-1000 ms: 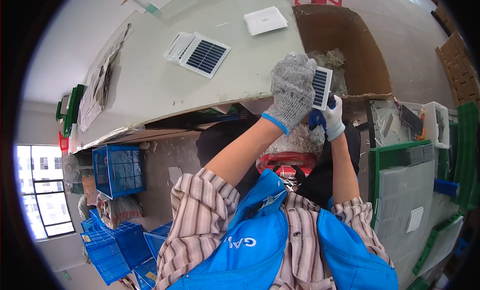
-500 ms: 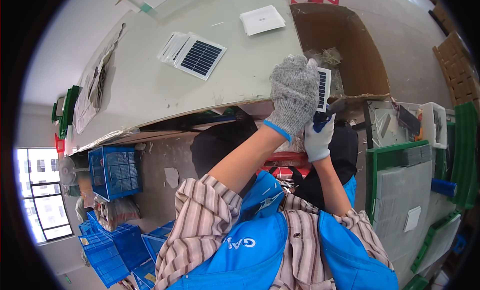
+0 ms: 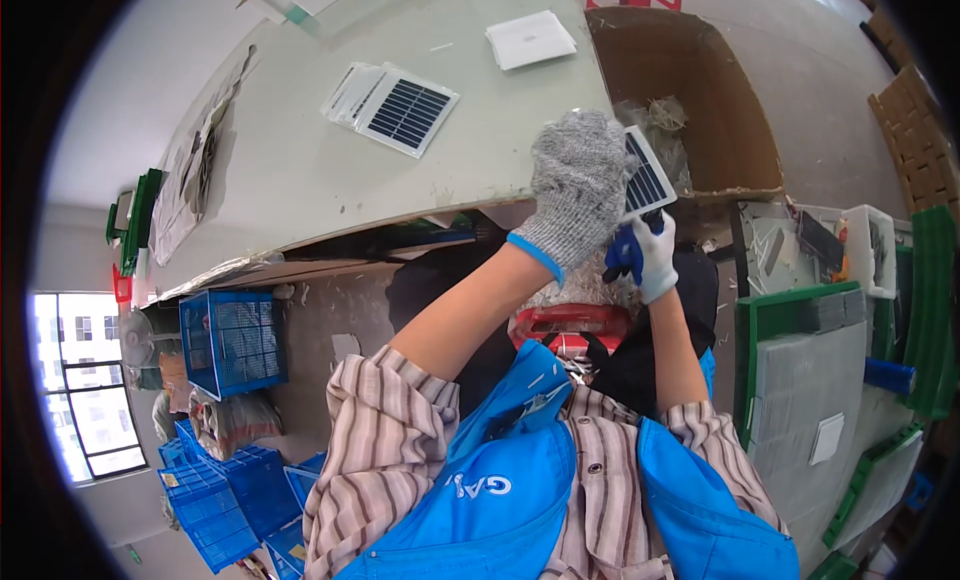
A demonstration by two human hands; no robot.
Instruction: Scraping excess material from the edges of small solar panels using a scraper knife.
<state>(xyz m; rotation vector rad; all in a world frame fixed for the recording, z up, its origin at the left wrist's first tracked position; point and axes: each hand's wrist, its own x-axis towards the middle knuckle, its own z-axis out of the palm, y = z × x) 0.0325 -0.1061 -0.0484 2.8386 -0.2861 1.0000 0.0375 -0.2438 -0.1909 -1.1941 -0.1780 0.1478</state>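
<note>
My left hand (image 3: 582,175), in a grey knitted glove with a blue cuff, grips a small solar panel (image 3: 650,175) with a white border and dark cells. The panel is tilted over the table's near edge, beside a cardboard box. Just below it is my right hand (image 3: 652,257), in a white glove with blue fingers. Its fingers are closed around a dark, slim tool, mostly hidden by the glove; its kind is unclear. Several more solar panels (image 3: 410,112) lie in a fanned stack on the table. A stack of white sheets (image 3: 530,40) lies farther back.
The open cardboard box (image 3: 725,110) at the table's right holds pale scraps. On the right, green-edged trays (image 3: 745,380) carry stacked flat pieces, near a white bin (image 3: 868,250). Blue crates (image 3: 232,345) stand at the left. A red container (image 3: 570,325) with scraps sits below my hands.
The solar panel has turned, and more of its face shows. My left hand has shifted slightly left; my right hand has moved a little right and up, turning at the wrist.
</note>
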